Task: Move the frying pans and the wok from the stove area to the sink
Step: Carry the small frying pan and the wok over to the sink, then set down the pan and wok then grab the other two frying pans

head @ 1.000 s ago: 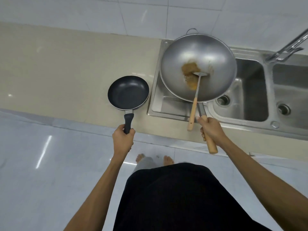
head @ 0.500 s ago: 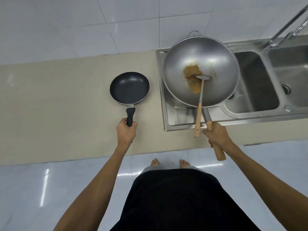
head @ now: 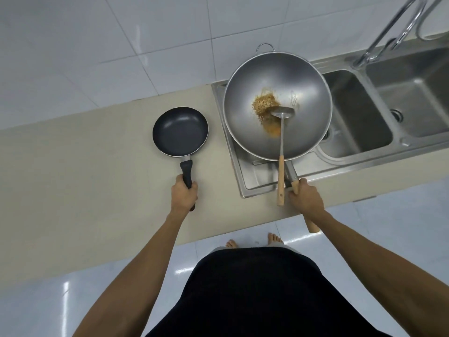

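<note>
The wok (head: 291,93), a wide steel bowl with a small loop handle at its far rim, is over the left part of the sink (head: 257,176), above the ribbed drainboard and overlapping the edge of the nearer basin. Brown food residue (head: 264,105) clings to its middle, and a metal spatula (head: 281,132) lies inside with its blade on the residue and its wooden handle sticking out over the near rim. The wok's own long wooden handle runs toward the person, just beside the spatula handle.

The frying pan (head: 179,131), small, dark and clean inside, is to the left of the wok, over the beige desk (head: 85,166) and close to the sink's left edge; whether it rests on the surface or is held just above it cannot be told. Its black handle points toward the person.

To the right of the wok the sink's two basins lie open, each with a drain, and a chrome faucet (head: 388,30) rises at the far right corner. White wall tiles stand behind the desk. Nothing lies between the frying pan and the sink.

The left hand (head: 184,194) has its fingers clenched around the frying pan's black handle. The right hand (head: 306,198) has its fingers wrapped tightly around the wok's wooden handle, whose end pokes out past the wrist. Bare feet on the floor show below, at the desk's edge.
</note>
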{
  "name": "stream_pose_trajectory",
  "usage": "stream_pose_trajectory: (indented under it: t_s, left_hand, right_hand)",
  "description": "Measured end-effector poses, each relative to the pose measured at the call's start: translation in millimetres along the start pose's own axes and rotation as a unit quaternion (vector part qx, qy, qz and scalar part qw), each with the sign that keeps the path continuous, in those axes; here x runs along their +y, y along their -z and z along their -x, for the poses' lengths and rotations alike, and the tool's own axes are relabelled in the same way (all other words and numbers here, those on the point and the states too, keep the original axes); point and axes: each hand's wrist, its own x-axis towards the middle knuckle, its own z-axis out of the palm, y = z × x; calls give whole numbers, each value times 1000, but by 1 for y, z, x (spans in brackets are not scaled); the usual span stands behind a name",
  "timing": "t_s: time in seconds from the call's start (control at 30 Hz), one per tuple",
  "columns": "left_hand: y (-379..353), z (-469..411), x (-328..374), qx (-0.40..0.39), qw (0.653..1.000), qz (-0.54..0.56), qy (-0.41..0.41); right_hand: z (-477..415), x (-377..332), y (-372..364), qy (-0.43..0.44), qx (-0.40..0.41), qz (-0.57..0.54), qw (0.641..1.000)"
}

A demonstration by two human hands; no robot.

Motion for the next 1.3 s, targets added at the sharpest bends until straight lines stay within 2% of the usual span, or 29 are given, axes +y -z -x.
stream_pose_trajectory:
  t_s: [0.17,0.3,0.43,0.53,0.67,0.77,0.87,1.0,1.17,1.3]
  left_hand:
    - [1,0,-1,12,999,-45,-20]
    - [-4,4,7,67,982,-170,-51]
    - [-14,11,28,91,960,-228,-135]
    - [-29,16,46,34,942,-260,-208]
    - [-58,25,74,-73,899,-307,-303]
    - [-88,38,100,-137,867,-316,-361]
    - [-126,55,130,-200,840,-330,-382]
    - [-179,81,166,-245,809,-356,-399]
    - [-255,129,208,-277,766,-419,-402]
    - [-326,182,234,-302,746,-445,-392]
  right_hand:
    - [4,-6,0,-11,13,-4,1000]
    - [7,-5,5,-16,21,2,1000]
    - [16,1,5,-14,33,4,999]
    - [24,7,9,6,6,-60,998]
    - [34,20,25,23,-30,-141,989]
    - [37,36,42,21,-21,-148,989]
    - [37,65,63,11,11,-167,986]
    - [36,126,91,-13,19,-107,994]
    - [37,223,134,7,3,-38,999]
    - [43,301,172,17,2,17,1000]
